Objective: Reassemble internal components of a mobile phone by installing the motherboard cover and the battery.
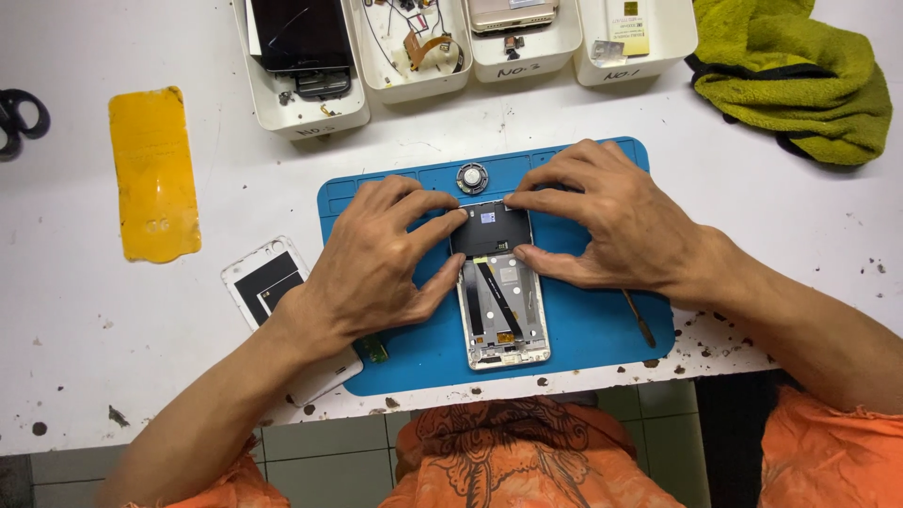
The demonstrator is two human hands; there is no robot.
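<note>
Head view: an opened phone (pixel 503 310) lies face down at the centre of the frame on a blue mat (pixel 583 329), which rests on a white surface (pixel 75 329). The left hand (pixel 376 259) and the right hand (pixel 607 221) both press fingertips on a dark board (pixel 489 229) at the phone's upper end, fingers bent, nothing gripped. A round speaker (pixel 471 178) sits just above. White trays (pixel 310 108) line the upper edge; a green towel (pixel 800 80) lies upper right.
</note>
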